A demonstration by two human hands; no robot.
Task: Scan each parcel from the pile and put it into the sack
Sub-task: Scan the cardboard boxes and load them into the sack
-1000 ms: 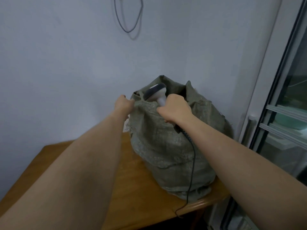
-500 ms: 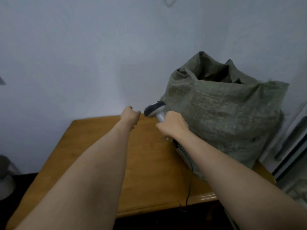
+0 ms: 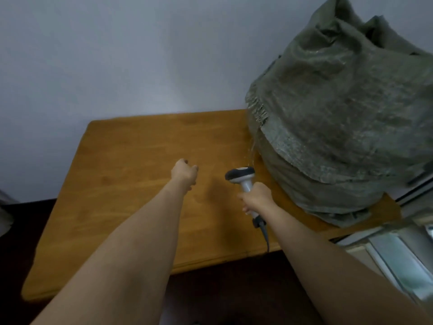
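Observation:
A bulging grey-green woven sack (image 3: pixel 339 127) stands on the right end of the wooden table (image 3: pixel 131 160), its mouth open at the top. My right hand (image 3: pixel 256 199) grips the white handle of a barcode scanner (image 3: pixel 241 175) with a dark head, just left of the sack's base; its cable hangs over the table's front edge. My left hand (image 3: pixel 185 173) hovers over the middle of the table with fingers loosely curled, holding nothing. No parcel shows on the table.
A pale wall runs behind the table. A glass-fronted cabinet (image 3: pixel 398 259) stands at the lower right, close to the table's corner. A grey object (image 3: pixel 4 207) sits at the left edge above the dark floor.
Both hands have come away from the sack's rim and moved left and down over the table. The view has swung left, leaving the sack at the right.

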